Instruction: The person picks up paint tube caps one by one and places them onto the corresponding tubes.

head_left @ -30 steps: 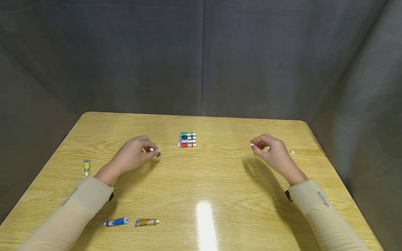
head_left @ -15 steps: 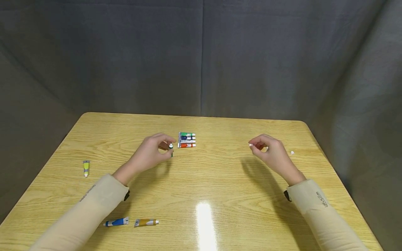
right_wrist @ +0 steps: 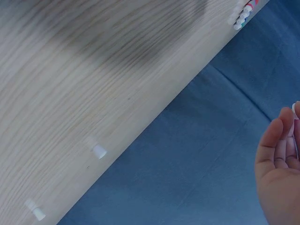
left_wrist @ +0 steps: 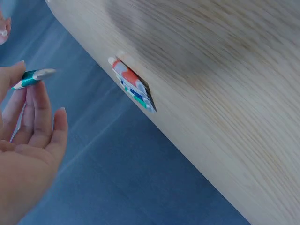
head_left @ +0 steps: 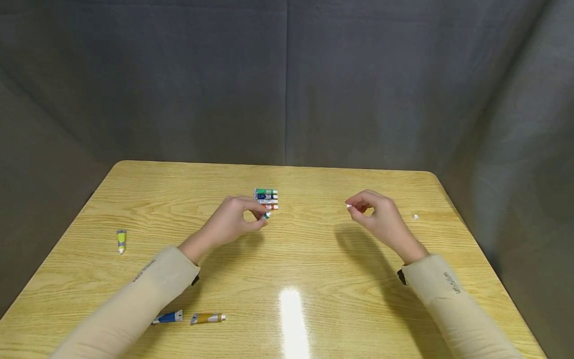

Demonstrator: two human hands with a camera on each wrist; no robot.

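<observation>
My left hand (head_left: 235, 219) pinches a teal-green paint tube (left_wrist: 31, 78) between thumb and fingers, above the table near a row of paint tubes (head_left: 271, 197). Only the white end and a bit of green show in the head view; the left wrist view shows its grey tail sticking out. The row holds several tubes side by side, with green, dark blue and orange-red bands; the hand partly covers the near ones. On the right, my right hand (head_left: 380, 217) pinches a small white cap (head_left: 349, 206) between thumb and fingertips, raised over the table.
A white cap (head_left: 415, 217) lies right of my right hand; the right wrist view shows two caps, one nearer (right_wrist: 99, 151). A yellow-green tube (head_left: 121, 242) lies at left. Blue (head_left: 168, 317) and ochre (head_left: 208, 318) tubes lie near the front. Grey cloth (head_left: 287, 89) hangs behind.
My left hand has moved right with the teal-green tube, up to the row, and the tube has turned in the fingers. My right hand has shifted slightly left, still pinching the cap.
</observation>
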